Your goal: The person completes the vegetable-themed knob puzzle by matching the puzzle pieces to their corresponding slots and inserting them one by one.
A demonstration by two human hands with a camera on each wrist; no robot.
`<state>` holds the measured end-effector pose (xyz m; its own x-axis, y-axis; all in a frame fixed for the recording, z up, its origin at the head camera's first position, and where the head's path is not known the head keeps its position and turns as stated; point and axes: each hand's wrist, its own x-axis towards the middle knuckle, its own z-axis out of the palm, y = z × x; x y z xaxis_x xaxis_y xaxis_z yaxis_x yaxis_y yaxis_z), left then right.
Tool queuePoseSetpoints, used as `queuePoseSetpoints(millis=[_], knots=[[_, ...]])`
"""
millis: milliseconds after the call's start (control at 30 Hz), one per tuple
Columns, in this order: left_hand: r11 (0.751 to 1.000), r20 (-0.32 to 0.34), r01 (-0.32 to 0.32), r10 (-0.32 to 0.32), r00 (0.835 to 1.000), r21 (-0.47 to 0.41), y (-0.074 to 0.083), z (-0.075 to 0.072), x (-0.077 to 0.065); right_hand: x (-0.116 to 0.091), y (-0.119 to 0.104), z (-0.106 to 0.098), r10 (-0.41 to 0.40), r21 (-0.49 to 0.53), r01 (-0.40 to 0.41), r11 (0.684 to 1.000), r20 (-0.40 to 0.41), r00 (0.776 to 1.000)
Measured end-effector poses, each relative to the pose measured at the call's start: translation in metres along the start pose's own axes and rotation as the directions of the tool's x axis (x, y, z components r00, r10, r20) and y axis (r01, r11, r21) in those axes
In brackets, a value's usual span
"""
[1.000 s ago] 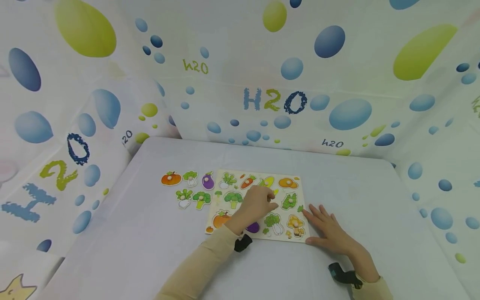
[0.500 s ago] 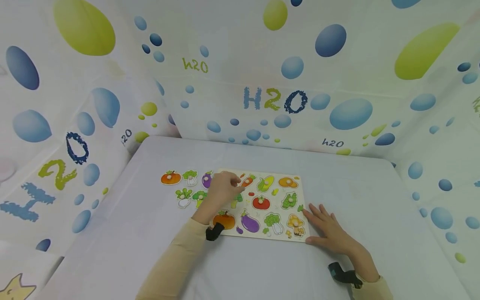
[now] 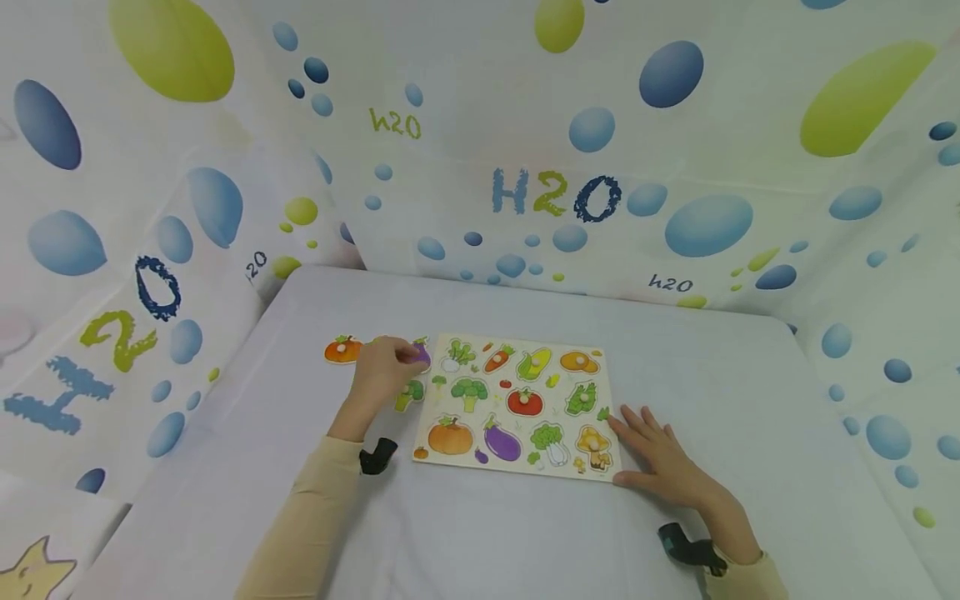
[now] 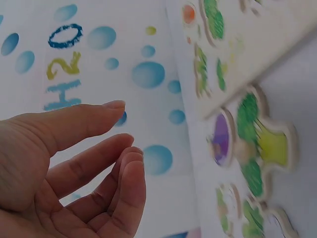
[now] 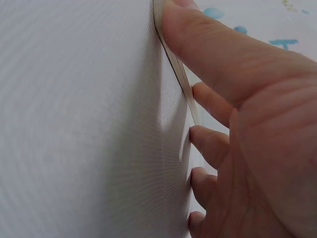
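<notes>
In the head view my left hand (image 3: 381, 375) is over the loose knobbed vegetable pieces, fingertips close to the eggplant piece (image 3: 422, 353). Its thumb and loosely bent fingers stand apart with nothing between them in the left wrist view. A broccoli piece (image 4: 272, 146) lies beside the eggplant, and a pumpkin piece (image 3: 342, 350) farther left. The hand hides other loose pieces in the head view. My right hand (image 3: 663, 462) lies spread at the right edge of the vegetable puzzle board (image 3: 555, 398), its thumb touching the board's side in the right wrist view.
Knobbed tomato (image 3: 524, 402), corn (image 3: 534, 364), carrot (image 3: 498, 359) and mushroom (image 3: 594, 448) pieces sit in the board. Printed pumpkin and eggplant pictures show no knobs. A white cloth (image 3: 510, 533) covers the table; a patterned curtain (image 3: 450, 167) hangs behind.
My left hand has moved left from the middle of the board to the loose pieces, uncovering the tomato and other board pictures. The right hand has stayed at the board's edge.
</notes>
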<state>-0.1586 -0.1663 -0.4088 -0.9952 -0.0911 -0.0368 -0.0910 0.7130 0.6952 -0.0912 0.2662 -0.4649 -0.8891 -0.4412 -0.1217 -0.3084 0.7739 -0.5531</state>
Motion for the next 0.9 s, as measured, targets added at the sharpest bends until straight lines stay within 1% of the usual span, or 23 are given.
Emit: queuePoseSetpoints(millis=[167, 300, 433, 600, 800, 900], knots=[[0.999, -0.011, 0.044, -0.044, 0.999, 0.024, -0.024, -0.011, -0.001, 0.000, 0.000, -0.002, 0.005, 0.019, -0.005, 1.000, 0.003, 1.000], [0.997, -0.037, 0.059, -0.057, 0.998, 0.056, -0.047, -0.019, -0.002, 0.001, 0.000, -0.001, 0.012, 0.021, -0.012, 1.000, 0.010, 1.000], [0.995, -0.042, 0.080, -0.077, 0.996, 0.061, -0.063, -0.024, -0.004, 0.001, 0.000, -0.001, 0.017, 0.019, -0.017, 1.000, 0.009, 1.000], [0.993, -0.018, 0.093, -0.092, 0.996, 0.076, -0.074, -0.025, -0.004, 0.000, 0.000, -0.001, 0.015, 0.019, -0.015, 1.000, 0.005, 1.000], [0.991, 0.028, 0.093, -0.096, 0.995, 0.093, -0.078, -0.021, -0.004, 0.000, 0.000, -0.001, 0.020, 0.017, -0.020, 1.000, 0.005, 1.000], [0.990, 0.037, 0.103, -0.107, 0.994, 0.093, -0.079, -0.019, -0.003, 0.000, 0.001, -0.001, 0.024, 0.012, -0.025, 1.000, 0.006, 1.000]])
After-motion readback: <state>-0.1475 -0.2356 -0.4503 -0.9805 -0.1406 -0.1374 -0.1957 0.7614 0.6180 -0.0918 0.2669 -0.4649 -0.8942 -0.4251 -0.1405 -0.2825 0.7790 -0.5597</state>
